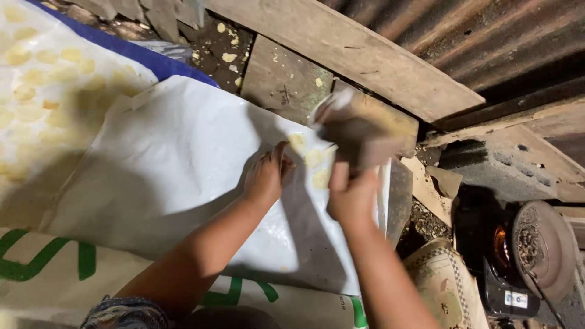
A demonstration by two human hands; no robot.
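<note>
My left hand (pixel 265 176) presses flat, fingers spread, on the white sheet (pixel 177 164). My right hand (pixel 351 194) grips a wooden block (pixel 364 131) (blurred), raised over pale yellow discs (pixel 314 159) near the sheet's edge.

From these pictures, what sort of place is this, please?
Probably a rough outdoor shed or backyard work corner. A corrugated metal sheet and worn wooden planks form the wall, and white sacks spread on the dirt ground carry small yellow pieces.
</note>
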